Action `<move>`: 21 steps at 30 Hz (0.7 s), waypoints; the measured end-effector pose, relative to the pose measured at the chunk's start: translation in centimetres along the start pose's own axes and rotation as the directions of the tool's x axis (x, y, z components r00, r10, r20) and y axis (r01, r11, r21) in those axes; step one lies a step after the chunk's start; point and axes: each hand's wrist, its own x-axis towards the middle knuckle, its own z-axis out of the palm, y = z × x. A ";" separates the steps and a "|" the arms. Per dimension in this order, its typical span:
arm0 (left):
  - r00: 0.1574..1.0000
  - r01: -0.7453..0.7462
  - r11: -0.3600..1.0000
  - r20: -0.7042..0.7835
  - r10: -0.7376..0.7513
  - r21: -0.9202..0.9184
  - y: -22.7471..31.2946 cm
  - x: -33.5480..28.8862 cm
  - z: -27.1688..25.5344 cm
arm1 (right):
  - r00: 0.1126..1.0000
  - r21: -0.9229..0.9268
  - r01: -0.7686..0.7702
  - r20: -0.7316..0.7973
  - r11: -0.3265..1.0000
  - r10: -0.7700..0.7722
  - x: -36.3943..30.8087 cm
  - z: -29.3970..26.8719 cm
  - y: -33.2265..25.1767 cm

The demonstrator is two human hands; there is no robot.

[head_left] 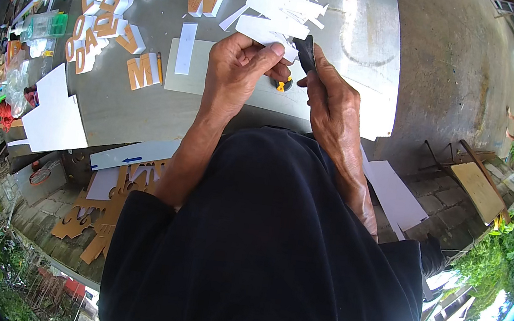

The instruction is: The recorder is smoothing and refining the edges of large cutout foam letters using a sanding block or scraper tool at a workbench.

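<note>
Pinched between the thumb and fingers of my left hand [240, 65] is a white cut piece of thin sheet [263, 33]. My right hand [332, 93] is closed around a flat black tool [306, 53], whose kind I cannot make out. The tool's upper end meets the right end of the white piece. A yellow-and-black object [285, 84] lies on the table between my hands, partly covered by my left fingers. Just beyond my hands, several white offcuts [280, 4] are heaped on the grey table [158, 26].
Several block letters with brown faces and white sides [206, 0] stand to the left, an orange pencil [160, 68] beside one. A white strip [185, 48] lies nearer my left hand. Clutter and a green-lidded box [46, 25] line the far left. A chair [479, 181] stands right.
</note>
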 end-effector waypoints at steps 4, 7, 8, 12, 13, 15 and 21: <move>0.998 -0.040 0.997 -0.036 0.042 0.064 -0.5 -0.1 -0.3 | 0.994 -0.133 0.105 0.035 0.986 -0.101 -0.1 -0.2 0.4; 0.999 -0.036 0.990 -0.030 0.040 0.137 -0.8 -0.2 -0.2 | 0.997 -0.065 0.068 0.040 0.996 -0.065 -0.2 0.0 0.6; 0.999 -0.030 0.990 -0.036 0.035 0.134 -1.0 -0.3 -0.2 | 0.999 0.007 0.041 0.021 0.999 -0.041 -0.2 0.1 0.6; 1.000 -0.016 0.987 -0.021 0.020 0.163 -1.5 -0.4 -0.1 | 0.997 -0.009 -0.001 0.073 1.000 0.001 0.2 0.2 0.3; 1.000 -0.005 0.984 -0.026 0.010 0.177 -1.5 -0.3 -0.1 | 0.998 0.041 -0.007 0.067 0.999 0.004 0.2 0.3 0.3; 0.999 0.017 0.983 -0.042 -0.009 0.183 -1.3 -0.3 0.0 | 0.998 0.089 -0.014 0.064 0.996 0.009 0.1 0.3 0.4; 0.997 0.068 0.989 -0.043 -0.063 0.129 -1.7 -0.4 0.0 | 0.999 0.078 -0.030 0.043 0.996 0.026 -0.1 0.0 0.5</move>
